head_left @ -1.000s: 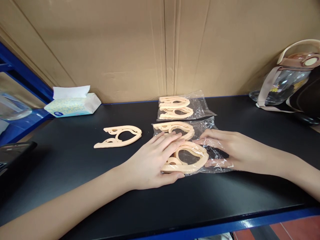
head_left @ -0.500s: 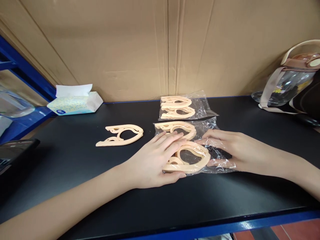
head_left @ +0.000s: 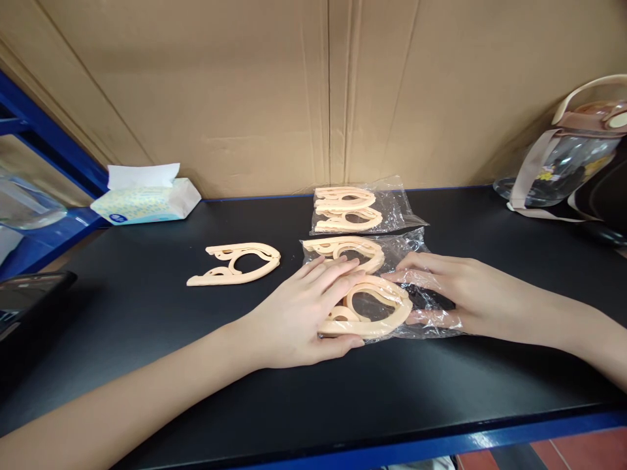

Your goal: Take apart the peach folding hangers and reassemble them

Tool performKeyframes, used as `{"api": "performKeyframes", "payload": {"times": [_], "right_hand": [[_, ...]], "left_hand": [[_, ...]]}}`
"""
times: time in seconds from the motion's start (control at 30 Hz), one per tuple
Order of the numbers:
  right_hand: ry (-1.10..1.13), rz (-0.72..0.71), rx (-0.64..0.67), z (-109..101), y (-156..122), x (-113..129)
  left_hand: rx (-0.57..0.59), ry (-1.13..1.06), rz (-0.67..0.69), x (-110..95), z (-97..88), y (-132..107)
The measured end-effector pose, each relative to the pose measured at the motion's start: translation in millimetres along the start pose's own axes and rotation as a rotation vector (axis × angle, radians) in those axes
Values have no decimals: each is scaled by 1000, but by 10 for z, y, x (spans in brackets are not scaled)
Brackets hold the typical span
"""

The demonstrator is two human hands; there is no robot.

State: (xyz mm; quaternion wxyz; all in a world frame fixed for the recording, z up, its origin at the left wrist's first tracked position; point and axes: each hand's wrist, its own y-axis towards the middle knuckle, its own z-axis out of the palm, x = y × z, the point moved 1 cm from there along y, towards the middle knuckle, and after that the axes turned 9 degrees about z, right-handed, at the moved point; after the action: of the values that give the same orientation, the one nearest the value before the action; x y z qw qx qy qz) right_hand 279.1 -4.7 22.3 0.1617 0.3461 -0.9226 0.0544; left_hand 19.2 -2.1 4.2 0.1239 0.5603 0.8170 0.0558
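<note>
A peach folding hanger (head_left: pixel 400 313) lies inside a clear plastic bag (head_left: pixel 431 326) on the black table. My left hand (head_left: pixel 301 313) rests flat over the left part of this bag, covering part of the hanger. At the bag's right end is my right hand (head_left: pixel 441 287), its thumb and fingers apart, with crinkled film across the fingertips. Whether those fingertips are under the film or on it, I cannot tell. Just beyond, another bagged folding hanger (head_left: pixel 375 253) is partly under my left fingers. One loose folding hanger (head_left: pixel 262 272) lies folded to the left.
Farther back, a clear bag holds more folding hangers (head_left: pixel 355 220). A tissue pack (head_left: pixel 147 201) sits at the back left, a black device (head_left: pixel 34 294) at the left edge. On the right stands a strapped water bottle (head_left: pixel 563 163). Brown cardboard (head_left: pixel 245 98) walls the back.
Both hands and the bagged hangers stay almost exactly where they were. The view has shifted very slightly.
</note>
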Motion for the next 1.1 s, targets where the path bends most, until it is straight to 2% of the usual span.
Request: {"api": "performKeyframes", "payload": {"times": [1.1], "right_hand": [[-17, -7, 2, 15, -22, -30]], "left_hand": [[7, 2, 0, -11, -4, 3]]}}
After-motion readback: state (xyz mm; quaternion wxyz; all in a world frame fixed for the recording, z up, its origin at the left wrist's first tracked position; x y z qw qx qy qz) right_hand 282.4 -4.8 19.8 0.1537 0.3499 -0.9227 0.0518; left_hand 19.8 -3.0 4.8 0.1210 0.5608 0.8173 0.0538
